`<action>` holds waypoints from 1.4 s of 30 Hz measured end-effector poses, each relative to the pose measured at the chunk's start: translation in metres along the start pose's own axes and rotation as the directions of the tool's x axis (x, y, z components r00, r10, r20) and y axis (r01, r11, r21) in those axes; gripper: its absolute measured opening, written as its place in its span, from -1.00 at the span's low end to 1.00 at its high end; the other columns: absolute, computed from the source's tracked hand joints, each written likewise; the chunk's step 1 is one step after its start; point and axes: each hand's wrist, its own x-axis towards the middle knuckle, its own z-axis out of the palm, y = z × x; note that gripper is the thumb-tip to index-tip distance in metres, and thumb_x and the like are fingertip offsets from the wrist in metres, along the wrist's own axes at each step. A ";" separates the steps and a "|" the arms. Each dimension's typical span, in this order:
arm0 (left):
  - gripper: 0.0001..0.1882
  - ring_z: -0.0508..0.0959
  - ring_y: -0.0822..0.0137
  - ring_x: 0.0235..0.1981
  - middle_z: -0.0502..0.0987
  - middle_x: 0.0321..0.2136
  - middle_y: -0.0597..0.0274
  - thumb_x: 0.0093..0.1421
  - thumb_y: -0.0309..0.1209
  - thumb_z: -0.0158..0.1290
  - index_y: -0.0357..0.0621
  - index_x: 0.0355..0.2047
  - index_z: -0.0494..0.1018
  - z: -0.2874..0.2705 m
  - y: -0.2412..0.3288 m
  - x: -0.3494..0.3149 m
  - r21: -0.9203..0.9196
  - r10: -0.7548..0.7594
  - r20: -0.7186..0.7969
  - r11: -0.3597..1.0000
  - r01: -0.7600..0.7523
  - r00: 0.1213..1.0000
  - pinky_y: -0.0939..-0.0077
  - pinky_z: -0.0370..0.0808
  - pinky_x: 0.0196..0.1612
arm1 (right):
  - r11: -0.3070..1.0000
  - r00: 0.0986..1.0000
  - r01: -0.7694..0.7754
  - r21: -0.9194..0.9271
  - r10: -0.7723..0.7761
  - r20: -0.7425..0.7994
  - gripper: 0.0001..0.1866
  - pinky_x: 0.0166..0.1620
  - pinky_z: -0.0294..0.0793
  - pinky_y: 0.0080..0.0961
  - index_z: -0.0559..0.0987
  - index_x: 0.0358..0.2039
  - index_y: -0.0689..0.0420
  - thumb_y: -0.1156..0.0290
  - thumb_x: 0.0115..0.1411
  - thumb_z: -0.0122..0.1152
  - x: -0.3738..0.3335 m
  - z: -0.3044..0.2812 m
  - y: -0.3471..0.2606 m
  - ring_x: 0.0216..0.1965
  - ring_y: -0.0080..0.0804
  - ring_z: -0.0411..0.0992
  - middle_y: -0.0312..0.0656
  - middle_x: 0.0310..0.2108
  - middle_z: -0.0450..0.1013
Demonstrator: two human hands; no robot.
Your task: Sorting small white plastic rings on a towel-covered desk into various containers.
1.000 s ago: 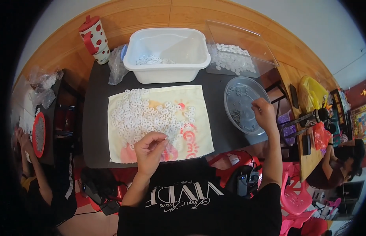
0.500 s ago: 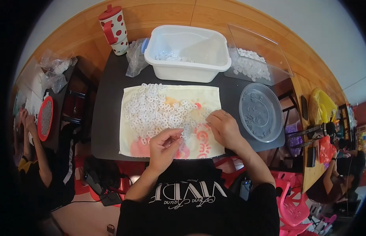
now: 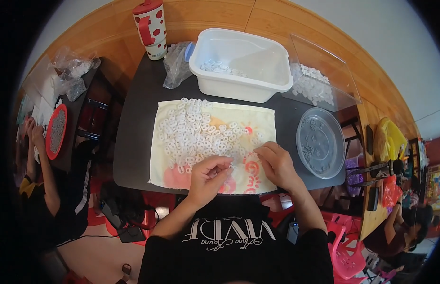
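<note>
A heap of small white plastic pieces with two holes each (image 3: 186,135) lies on a cream cloth (image 3: 272,120) with red print. Over the cloth's near edge, my left hand (image 3: 206,180) pinches one small white piece (image 3: 232,165) between thumb and fingertips. My right hand (image 3: 278,165) is held just to its right, above the red print, fingers curled together and pointing down. What its fingertips hold, if anything, is too small to make out.
Behind the cloth stands a white tub (image 3: 243,87) with some white pieces inside. A clear round lid-like tray (image 3: 320,142) holds small grey parts at right. Beyond it, a clear box (image 3: 319,87) contains white discs. A spotted tumbler (image 3: 152,31) and plastic bag (image 3: 177,66) stand at back left.
The whole view has shifted, so the table appears farther right and slightly lower. My left hand keeps its pinch. My right hand has come a little closer to the cloth's near edge.
</note>
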 end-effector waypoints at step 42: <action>-0.60 0.50 0.61 -0.41 0.56 -0.37 0.33 0.15 -0.75 0.16 -0.27 0.02 0.54 0.009 0.009 -0.006 -0.054 -0.098 0.066 0.993 0.101 0.993 0.74 0.43 -0.38 | 0.597 0.963 -0.219 0.772 0.259 0.073 -0.82 -0.22 0.34 -0.66 0.63 -0.16 0.30 0.72 0.23 0.19 -0.006 0.025 -0.034 -0.28 -0.57 0.38 -0.24 -0.31 0.47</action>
